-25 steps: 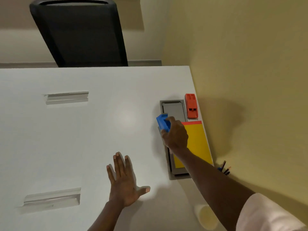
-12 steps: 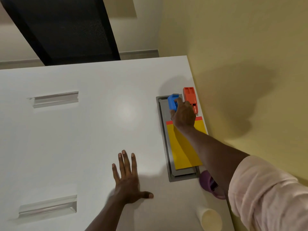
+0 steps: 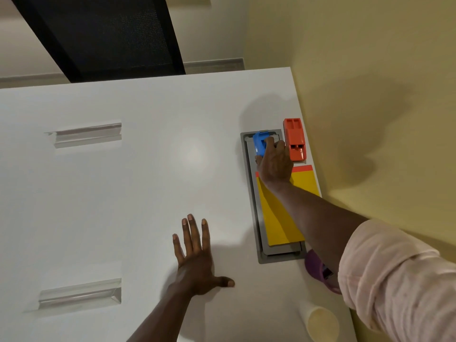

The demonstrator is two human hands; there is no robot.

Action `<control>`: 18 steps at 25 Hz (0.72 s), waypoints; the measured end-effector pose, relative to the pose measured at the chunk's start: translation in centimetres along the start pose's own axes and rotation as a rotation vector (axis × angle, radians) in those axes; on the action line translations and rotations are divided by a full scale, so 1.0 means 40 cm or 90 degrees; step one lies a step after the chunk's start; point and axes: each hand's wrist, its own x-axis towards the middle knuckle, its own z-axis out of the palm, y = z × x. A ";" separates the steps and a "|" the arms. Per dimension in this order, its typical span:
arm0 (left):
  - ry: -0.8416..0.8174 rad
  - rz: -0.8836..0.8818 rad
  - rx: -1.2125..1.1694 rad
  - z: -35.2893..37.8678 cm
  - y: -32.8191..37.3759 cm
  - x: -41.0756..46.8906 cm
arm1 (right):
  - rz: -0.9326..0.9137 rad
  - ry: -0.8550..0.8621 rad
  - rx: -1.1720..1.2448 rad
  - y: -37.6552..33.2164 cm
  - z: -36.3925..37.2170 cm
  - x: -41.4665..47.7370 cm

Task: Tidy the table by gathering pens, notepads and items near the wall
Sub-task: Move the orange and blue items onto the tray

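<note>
My right hand (image 3: 275, 164) grips a small blue stapler-like item (image 3: 259, 142) over the far end of the grey recessed panel (image 3: 248, 174) by the yellow wall. Right beside it lies an orange item (image 3: 294, 139) of the same shape, apart from my fingers. A yellow notepad (image 3: 278, 218) with an orange top strip lies on the panel under my forearm. My left hand (image 3: 197, 257) rests flat on the white table (image 3: 123, 193), fingers spread, holding nothing.
A purple holder (image 3: 313, 265) stands by the wall, mostly hidden behind my right arm. A pale paper cup (image 3: 320, 322) lies at the near right edge. Two grooved slots (image 3: 86, 134) (image 3: 81, 292) are cut into the table's left side. A black chair (image 3: 103, 33) stands beyond the far edge.
My right hand has carried the blue item away from me along the panel to its far end, beside the orange item. The left hand stays flat on the table.
</note>
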 end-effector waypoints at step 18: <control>0.011 -0.014 -0.045 -0.028 -0.014 -0.001 | 0.014 0.113 0.312 -0.033 -0.212 -0.207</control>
